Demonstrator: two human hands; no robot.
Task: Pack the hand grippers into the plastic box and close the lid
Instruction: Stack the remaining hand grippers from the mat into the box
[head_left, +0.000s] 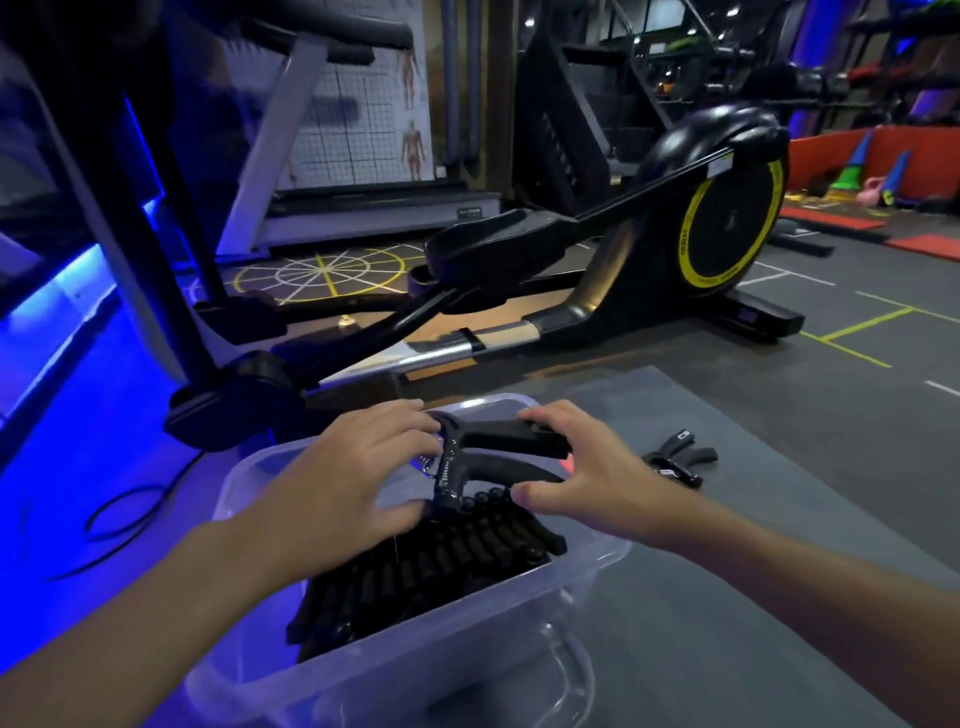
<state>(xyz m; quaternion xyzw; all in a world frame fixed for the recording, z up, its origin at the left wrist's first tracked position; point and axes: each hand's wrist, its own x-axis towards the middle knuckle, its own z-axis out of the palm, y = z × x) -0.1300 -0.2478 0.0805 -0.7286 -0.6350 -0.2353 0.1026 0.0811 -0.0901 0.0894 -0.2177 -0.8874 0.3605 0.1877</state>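
A clear plastic box (467, 644) stands open on a grey mat, with several black hand grippers (447, 556) lined up inside it. Over the far end of the box both hands hold one more black hand gripper (467, 462). My left hand (353, 483) grips its hinge end with fingers curled over the top. My right hand (587, 467) pinches its two handles, fingertips on the upper handle and thumb below. Another hand gripper (675, 460) lies loose on the mat to the right of the box. No lid is in view.
A black elliptical trainer (597, 270) with a yellow-ringed flywheel stands just behind the box. A treadmill (322, 171) sits behind it at the left. A black cable (119, 519) loops on the blue-lit floor at the left. The grey mat (753, 597) extends to the right.
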